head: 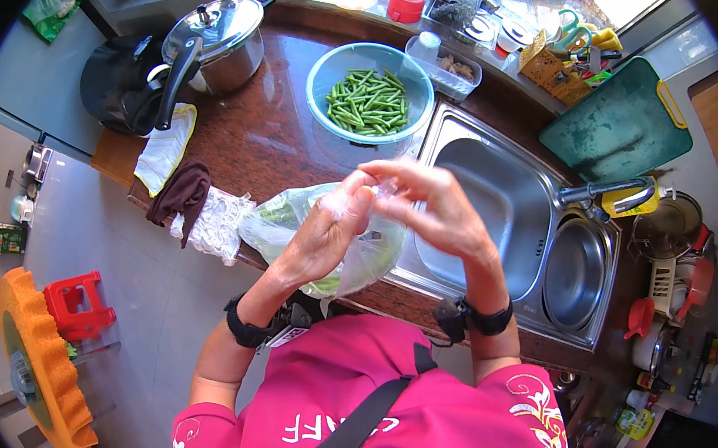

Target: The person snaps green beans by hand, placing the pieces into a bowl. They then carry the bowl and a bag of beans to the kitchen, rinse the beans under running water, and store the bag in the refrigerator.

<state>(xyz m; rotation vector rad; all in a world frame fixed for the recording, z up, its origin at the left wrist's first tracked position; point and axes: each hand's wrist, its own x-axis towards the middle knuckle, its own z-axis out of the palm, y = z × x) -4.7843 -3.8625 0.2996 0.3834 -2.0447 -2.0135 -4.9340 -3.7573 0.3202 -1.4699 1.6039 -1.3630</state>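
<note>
A clear plastic bag [281, 216] with green vegetables in it rests at the counter's front edge, left of the sink. My left hand [335, 228] is closed on the gathered top of this bag. Just to its right, my right hand [430, 205] has its fingertips at the twisted plastic; it is blurred, and whether it grips the plastic does not show clearly. Beyond both hands stands a light blue bowl [316, 105] holding cut green beans [368, 102].
A steel sink [490, 192] with a tap [598, 191] lies to the right. A pressure cooker [230, 46] stands back left, with cloths [167, 145] and crumpled foil [218, 222] nearer. A clear plastic container [459, 83] sits behind the bowl, and a green cutting board [619, 120] leans behind the sink.
</note>
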